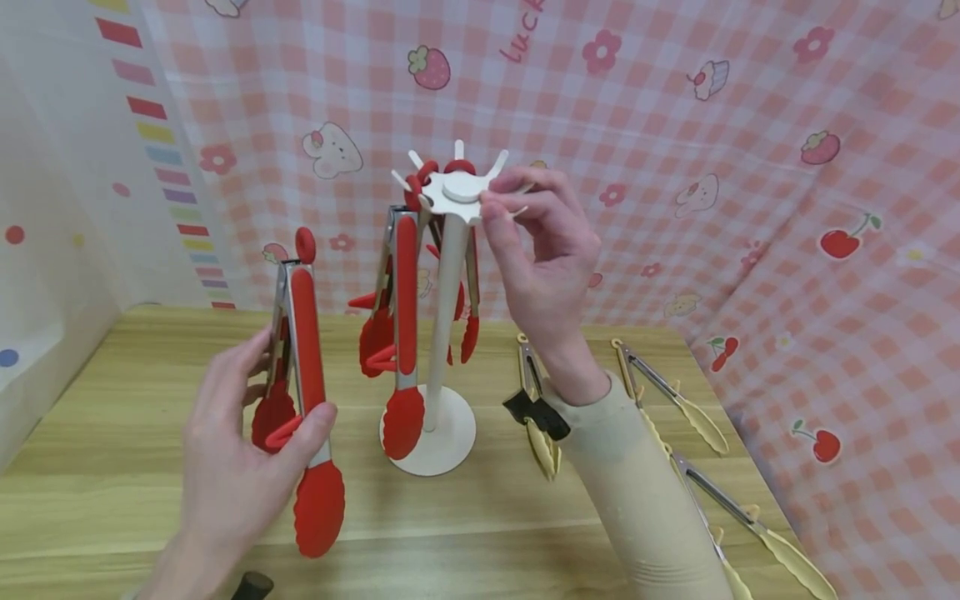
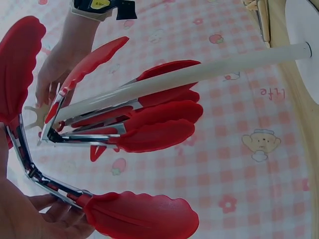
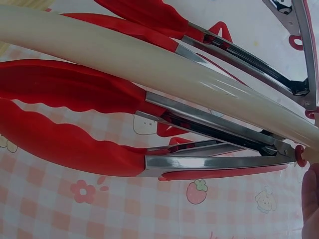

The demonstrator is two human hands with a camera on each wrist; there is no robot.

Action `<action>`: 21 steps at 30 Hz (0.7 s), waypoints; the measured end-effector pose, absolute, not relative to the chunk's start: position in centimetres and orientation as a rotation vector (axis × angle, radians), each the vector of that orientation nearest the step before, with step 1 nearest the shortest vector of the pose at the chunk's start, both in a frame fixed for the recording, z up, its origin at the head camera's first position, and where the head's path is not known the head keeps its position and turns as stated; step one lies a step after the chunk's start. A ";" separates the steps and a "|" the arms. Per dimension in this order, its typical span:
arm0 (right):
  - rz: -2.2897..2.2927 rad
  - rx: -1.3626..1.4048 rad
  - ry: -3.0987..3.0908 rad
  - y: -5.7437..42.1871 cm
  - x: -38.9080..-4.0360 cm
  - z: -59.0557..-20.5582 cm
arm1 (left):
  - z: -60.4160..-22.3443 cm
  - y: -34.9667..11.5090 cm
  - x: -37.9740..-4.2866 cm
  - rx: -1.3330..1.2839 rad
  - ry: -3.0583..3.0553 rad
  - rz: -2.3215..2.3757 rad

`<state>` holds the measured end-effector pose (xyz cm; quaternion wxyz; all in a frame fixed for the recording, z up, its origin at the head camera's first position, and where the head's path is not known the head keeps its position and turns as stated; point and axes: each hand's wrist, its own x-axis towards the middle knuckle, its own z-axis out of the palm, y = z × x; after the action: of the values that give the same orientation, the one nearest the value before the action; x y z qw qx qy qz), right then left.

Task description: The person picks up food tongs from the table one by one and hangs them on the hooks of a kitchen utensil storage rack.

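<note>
In the head view my left hand (image 1: 232, 442) grips a pair of red tongs (image 1: 307, 333) by its arms, left of a white stand. The tongs' arms are spread and the red heads point down. My right hand (image 1: 547, 242) pinches the rim of the stand's hooked top (image 1: 442, 196) between thumb and fingers. Below that top, several red tongs (image 1: 406, 300) hang by their end rings around the pole (image 1: 446, 333). The left wrist view shows the held tongs (image 2: 144, 214) spread wide, apart from the hanging ones. From the right wrist, hanging tongs (image 3: 70, 89) lie beside the pole.
The stand's round base (image 1: 459, 442) rests on a wooden table (image 1: 135, 467). Tongs with yellow heads (image 1: 798, 567) lie on the right side, some partly behind my right sleeve (image 1: 637, 492). A pink checked cloth (image 1: 510, 108) hangs behind the table and along the right.
</note>
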<state>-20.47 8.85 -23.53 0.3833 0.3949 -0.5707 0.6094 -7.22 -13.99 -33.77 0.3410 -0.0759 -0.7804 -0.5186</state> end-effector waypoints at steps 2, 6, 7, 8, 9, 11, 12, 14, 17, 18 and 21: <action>1.552 1.005 -1.456 8.9 -20.5 -23.5 | -33.6 -13.9 -7.2 -0.204 -2.025 -1.353; 1.548 1.015 -1.453 8.8 -20.6 -23.7 | -33.4 -13.7 -7.0 -0.212 -2.024 -1.354; 1.546 1.019 -1.454 8.7 -20.6 -23.7 | -33.4 -13.7 -6.9 -0.215 -2.022 -1.358; 1.541 1.021 -1.456 8.7 -20.6 -23.8 | -33.3 -13.7 -6.8 -0.218 -2.020 -1.363; 1.541 1.024 -1.456 8.6 -20.7 -23.8 | -33.3 -13.6 -6.7 -0.221 -2.016 -1.366; 1.538 1.024 -1.458 8.5 -20.7 -23.8 | -33.2 -13.6 -6.5 -0.231 -2.002 -1.380; 1.544 1.024 -1.455 8.5 -20.6 -23.8 | -33.1 -13.5 -6.3 -0.238 -1.996 -1.380; 1.542 1.016 -1.455 8.6 -20.6 -23.7 | -33.0 -13.4 -6.2 -0.255 -1.985 -1.373; 1.538 1.007 -1.457 8.7 -20.6 -23.7 | -32.9 -13.1 -6.3 -0.284 -1.971 -1.364; 1.538 1.005 -1.458 8.8 -20.6 -23.6 | -32.9 -13.0 -6.4 -0.290 -1.968 -1.361; 1.529 1.011 -1.454 8.8 -20.7 -23.7 | -32.8 -12.8 -6.5 -0.298 -1.962 -1.364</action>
<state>-20.70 8.84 -23.71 0.3901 0.3979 -0.5721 0.6018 -6.51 -12.82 -32.83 0.3586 -0.1156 -0.7605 -0.5289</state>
